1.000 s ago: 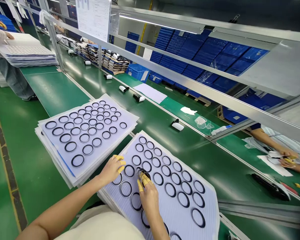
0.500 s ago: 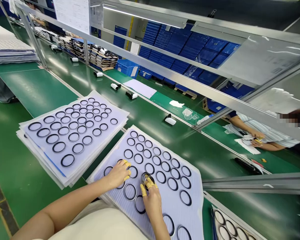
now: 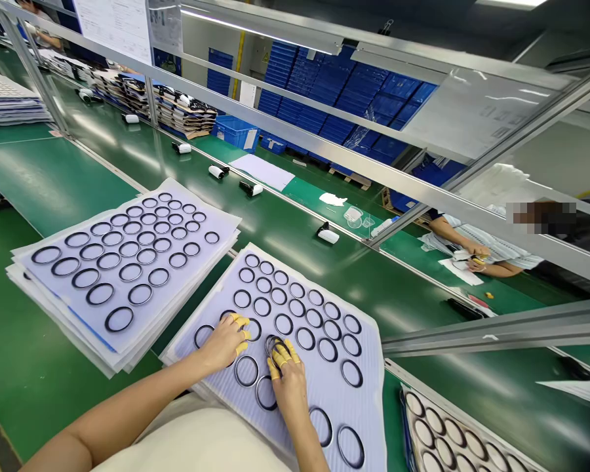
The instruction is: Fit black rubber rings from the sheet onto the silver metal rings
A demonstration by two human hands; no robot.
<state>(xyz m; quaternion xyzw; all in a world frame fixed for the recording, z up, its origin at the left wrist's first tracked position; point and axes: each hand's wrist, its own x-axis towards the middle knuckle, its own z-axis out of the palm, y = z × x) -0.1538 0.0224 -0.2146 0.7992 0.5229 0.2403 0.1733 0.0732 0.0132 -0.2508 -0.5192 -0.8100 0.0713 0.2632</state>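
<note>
My right hand (image 3: 289, 373), yellow covers on its fingertips, is closed around a few stacked black rings (image 3: 271, 346) just over the right-hand sheet. My left hand (image 3: 225, 342), with the same yellow covers, lies over the left part of that sheet. Its fingers are bent and apart, close to a black ring (image 3: 252, 319), and other rings are partly hidden beneath it. Rows of black rings with shiny inner edges lie on this pale translucent sheet (image 3: 344, 413). Bare patches show around my right hand.
A stack of similar sheets (image 3: 172, 314) carrying rings stands at left. A tray of rings (image 3: 413, 436) is at lower right. Black-and-white parts (image 3: 328, 234) sit along the green conveyor (image 3: 295, 242), below a metal frame rail (image 3: 324, 154). A co-worker's hands (image 3: 476, 255) handle a part opposite.
The view has shifted slightly right, bringing more of the lower-right tray into sight. Both hands keep nearly the same places over the sheet; the right hand still holds its rings.
</note>
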